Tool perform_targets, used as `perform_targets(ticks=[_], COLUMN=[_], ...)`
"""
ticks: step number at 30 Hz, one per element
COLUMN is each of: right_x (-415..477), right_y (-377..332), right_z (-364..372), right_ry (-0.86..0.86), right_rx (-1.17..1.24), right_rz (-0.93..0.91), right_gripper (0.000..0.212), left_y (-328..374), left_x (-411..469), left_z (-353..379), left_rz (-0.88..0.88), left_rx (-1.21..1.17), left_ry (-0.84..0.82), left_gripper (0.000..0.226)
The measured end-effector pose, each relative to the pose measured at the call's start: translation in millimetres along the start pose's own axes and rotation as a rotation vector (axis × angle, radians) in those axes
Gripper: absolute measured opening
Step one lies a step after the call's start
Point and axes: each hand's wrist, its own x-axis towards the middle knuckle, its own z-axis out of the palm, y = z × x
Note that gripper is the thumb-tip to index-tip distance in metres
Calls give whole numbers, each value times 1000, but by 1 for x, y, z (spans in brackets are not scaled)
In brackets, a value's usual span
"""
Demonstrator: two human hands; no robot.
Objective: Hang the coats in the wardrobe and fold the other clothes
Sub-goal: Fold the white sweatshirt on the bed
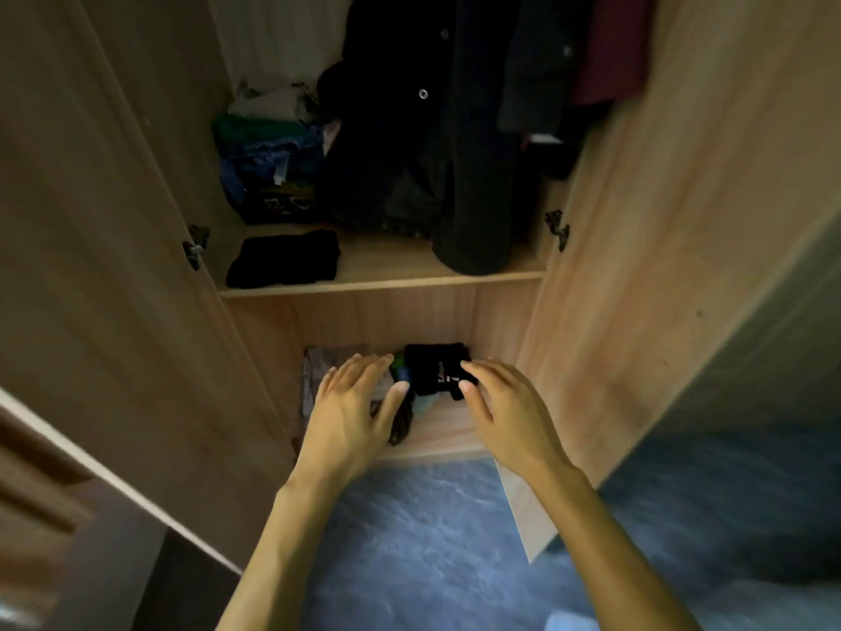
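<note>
Coats (455,152), dark and long, hang in the far part of the open wardrobe (637,266), their hems reaching the upper shelf (387,282). A maroon garment (610,47) hangs at the far right. On that shelf a flat black fold (282,259) lies by the near edge at left, with bare board between it and the hems. A loose clothes pile (268,166) sits behind it.

In the lower compartment a folded black garment (432,362) bears small white marks, too blurred to read. Just left of it are a green and blue piece (401,372) and a grey patterned fold (318,371).

The left hand (350,403) is over the grey fold, its grip wide, fingers straight and spread, holding nothing. The right hand (505,412) has an equally wide grip, fingertips at the black garment's near right corner; whether they touch cannot be told. Bare wood lies right of and nearer than that garment. Blue carpet (432,539) lies nearest.
</note>
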Motion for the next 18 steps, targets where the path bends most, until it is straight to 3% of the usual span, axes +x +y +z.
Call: perform_targets(ticks=[5, 13, 18], right_x=[-114, -282, -372], right_y=[30, 68, 70], right_z=[-36, -87, -129], right_ry=[91, 193, 354], right_rx=[93, 169, 108], right_rz=[75, 412, 600], right_gripper=[46, 38, 32], left_y=[71, 179, 235], left_x=[-87, -174, -208], left_z=[26, 65, 90], left_rz=[-1, 168, 364], left_rx=[-59, -66, -169], left_ry=[-52, -315, -441], left_gripper=[56, 51, 52])
